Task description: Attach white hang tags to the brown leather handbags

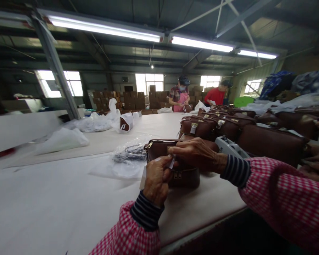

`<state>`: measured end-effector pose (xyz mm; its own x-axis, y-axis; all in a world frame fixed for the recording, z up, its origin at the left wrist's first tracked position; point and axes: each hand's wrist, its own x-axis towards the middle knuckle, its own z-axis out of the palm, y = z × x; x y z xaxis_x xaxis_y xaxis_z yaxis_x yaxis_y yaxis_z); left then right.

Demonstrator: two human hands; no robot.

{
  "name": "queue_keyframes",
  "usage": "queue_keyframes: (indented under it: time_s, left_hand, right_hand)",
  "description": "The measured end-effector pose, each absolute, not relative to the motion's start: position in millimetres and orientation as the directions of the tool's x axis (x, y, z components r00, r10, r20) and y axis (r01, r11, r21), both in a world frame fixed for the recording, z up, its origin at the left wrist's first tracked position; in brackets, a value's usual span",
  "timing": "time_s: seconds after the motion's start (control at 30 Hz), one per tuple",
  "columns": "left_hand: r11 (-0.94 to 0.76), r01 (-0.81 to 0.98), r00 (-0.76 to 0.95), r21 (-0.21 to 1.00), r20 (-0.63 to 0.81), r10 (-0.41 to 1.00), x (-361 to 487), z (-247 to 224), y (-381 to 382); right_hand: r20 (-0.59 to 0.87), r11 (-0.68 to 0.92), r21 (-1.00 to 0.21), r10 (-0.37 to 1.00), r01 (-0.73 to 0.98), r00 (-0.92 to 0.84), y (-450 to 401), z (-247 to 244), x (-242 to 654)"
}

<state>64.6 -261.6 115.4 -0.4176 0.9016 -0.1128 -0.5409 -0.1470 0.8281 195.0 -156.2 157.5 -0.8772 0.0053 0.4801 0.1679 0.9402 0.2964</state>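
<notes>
A brown handbag [187, 179] stands on the white-covered table in front of me, with zip pulls on its lower front and a gold-coloured one at its top left corner. My left hand [157, 180] pinches a small white tag [172, 163] against the bag's front. Close above it, my right hand [198, 154] has its fingertips pressed together at the bag's metal fitting; what lies between them is hidden. A pale card [143, 179] shows beside my left wrist. Left of the bag lies a clear plastic bag [130, 154] with a dark strap or chain inside.
Many brown handbags [271, 141] crowd the right side, with a grey-white device [230, 146] among them. Another person's hands [317, 163] are at the right edge. White wrapping [95, 122] is heaped at the back left. Two people [181, 95] stand across the table.
</notes>
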Motion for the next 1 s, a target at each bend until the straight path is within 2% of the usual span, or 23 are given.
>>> queue_keyframes:
  time_s: [0.1,0.23,0.43,0.53,0.7,0.9,1.0]
  left_hand:
    - [-0.107,-0.584,-0.343,0.804,-0.125,0.931,62,114,-262]
    - [-0.059,-0.647,-0.25,0.76,-0.138,0.958,61,116,-264]
    - [-0.067,-0.735,-0.229,0.675,-0.154,0.961,68,120,-265]
    - [-0.087,-0.744,-0.249,0.662,-0.155,0.956,71,119,-262]
    - [-0.081,-0.733,-0.248,0.676,-0.154,0.957,69,118,-261]
    - [0.003,-0.714,-0.186,0.701,-0.193,0.963,60,121,-261]
    - [-0.054,-0.684,-0.221,0.728,-0.136,0.966,62,114,-259]
  right_hand:
    - [0.425,0.919,0.392,-0.144,0.038,-0.894,-149,162,197]
    - [0.431,0.924,0.382,-0.213,-0.037,-0.877,-144,162,196]
    - [0.533,0.968,0.247,-0.163,-0.031,-0.83,-142,152,193]
    - [0.52,0.982,0.188,-0.102,-0.003,-0.848,-143,153,196]
    - [0.499,0.979,0.199,-0.069,0.037,-0.864,-145,154,196]
    - [0.514,0.964,0.266,-0.122,0.022,-0.849,-143,149,188]
    - [0.554,0.979,0.202,-0.081,0.039,-0.828,-143,145,190]
